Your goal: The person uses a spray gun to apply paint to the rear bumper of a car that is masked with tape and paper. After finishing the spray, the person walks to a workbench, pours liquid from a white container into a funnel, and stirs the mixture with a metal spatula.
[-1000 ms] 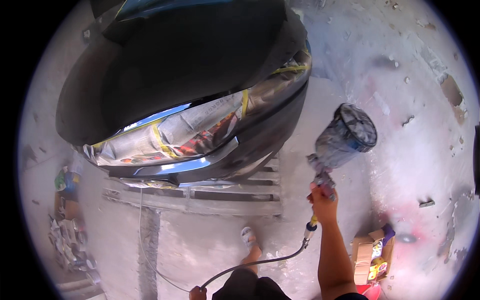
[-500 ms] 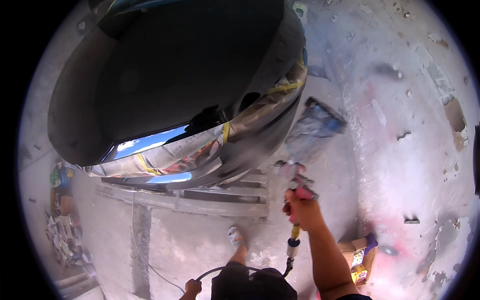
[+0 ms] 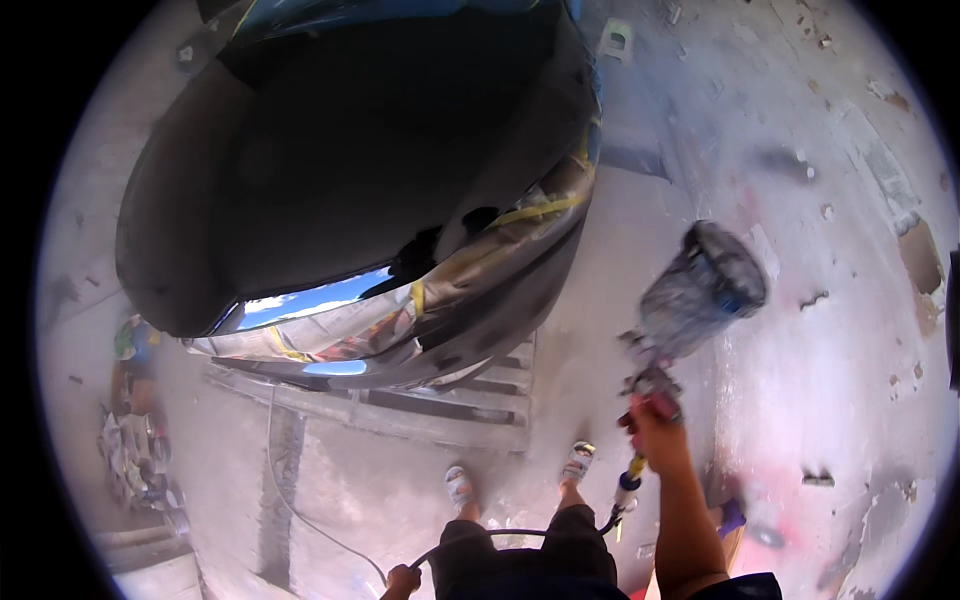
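Note:
My right hand (image 3: 655,432), at lower right, is closed on a pink-and-metal spray gun (image 3: 655,388) carrying a large paint-smeared cup (image 3: 700,290), slightly blurred. A yellow fitting (image 3: 636,466) links the gun to a dark hose (image 3: 495,532). My left hand (image 3: 402,578) grips that hose at the bottom edge. Left of the gun is the front of a car with a glossy black hood (image 3: 380,130) reflecting blue sky and clouds; newspaper (image 3: 350,330) and yellow tape (image 3: 530,210) cover the band below it.
The car stands over a slatted floor grate (image 3: 400,414). Debris (image 3: 138,450) is piled at the left. A thin line (image 3: 320,525) runs along the floor. My sandaled feet (image 3: 578,462) are below. A box edge and purple object (image 3: 730,515) show at lower right, behind my arm.
My right hand and spray gun swung left toward the car, then back right. My left hand shifted slightly right. Both feet now show, where earlier only one did.

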Motion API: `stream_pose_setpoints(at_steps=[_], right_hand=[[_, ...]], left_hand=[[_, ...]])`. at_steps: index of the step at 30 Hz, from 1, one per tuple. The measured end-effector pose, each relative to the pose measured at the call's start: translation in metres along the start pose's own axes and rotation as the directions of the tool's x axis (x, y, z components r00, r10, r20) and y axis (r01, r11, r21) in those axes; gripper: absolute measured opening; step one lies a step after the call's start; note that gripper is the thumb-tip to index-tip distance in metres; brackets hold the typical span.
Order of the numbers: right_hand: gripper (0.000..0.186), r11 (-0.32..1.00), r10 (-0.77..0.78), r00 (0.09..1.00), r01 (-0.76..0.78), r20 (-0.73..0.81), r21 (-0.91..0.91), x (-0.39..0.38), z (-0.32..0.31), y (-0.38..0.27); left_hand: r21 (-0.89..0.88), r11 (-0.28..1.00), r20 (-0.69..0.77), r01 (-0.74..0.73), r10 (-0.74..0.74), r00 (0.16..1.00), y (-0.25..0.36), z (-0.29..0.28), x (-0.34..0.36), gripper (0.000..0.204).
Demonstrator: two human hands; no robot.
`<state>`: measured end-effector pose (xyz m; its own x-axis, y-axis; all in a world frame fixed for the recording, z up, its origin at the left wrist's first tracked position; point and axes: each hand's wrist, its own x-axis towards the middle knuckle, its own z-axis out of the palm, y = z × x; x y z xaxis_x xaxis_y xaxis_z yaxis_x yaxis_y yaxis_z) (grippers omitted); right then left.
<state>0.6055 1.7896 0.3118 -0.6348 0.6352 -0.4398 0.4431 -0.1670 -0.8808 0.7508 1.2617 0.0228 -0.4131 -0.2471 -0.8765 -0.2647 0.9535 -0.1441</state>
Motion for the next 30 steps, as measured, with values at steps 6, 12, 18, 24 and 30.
stream_pose_setpoints(at_steps=[6, 12, 18, 24, 30], right_hand=[[0.021, 1.0, 0.014, 0.842, 0.003, 0.539, -0.03, 0.065, -0.012, -0.012], [0.024, 0.998, -0.045, 0.937, 0.059, 0.346, -0.03, 0.164, -0.074, -0.052], [0.026, 0.978, -0.206, 0.977, 0.207, 0.047, -0.02, 0.239, -0.132, -0.083], [0.024, 0.958, -0.283, 0.954, 0.287, 0.1, -0.019, 0.228, -0.098, 0.014], [0.016, 0.744, -0.533, 0.659, 0.664, 0.531, -0.078, 0.119, -0.027, 0.147]], left_hand=[[-0.159, 0.986, -0.123, 0.049, -0.069, 0.99, 0.083, 0.037, -0.07, 0.048], [-0.245, 0.968, -0.05, 0.054, -0.068, 0.996, 0.181, 0.081, -0.149, 0.048], [-0.223, 0.975, 0.019, -0.003, 0.007, 1.0, 0.222, 0.143, -0.176, 0.036], [-0.077, 0.994, 0.108, -0.073, 0.081, 0.991, 0.213, 0.215, -0.18, 0.037], [-0.243, 0.963, 0.154, 0.115, -0.079, 0.985, 0.154, 0.316, -0.19, 0.046]])
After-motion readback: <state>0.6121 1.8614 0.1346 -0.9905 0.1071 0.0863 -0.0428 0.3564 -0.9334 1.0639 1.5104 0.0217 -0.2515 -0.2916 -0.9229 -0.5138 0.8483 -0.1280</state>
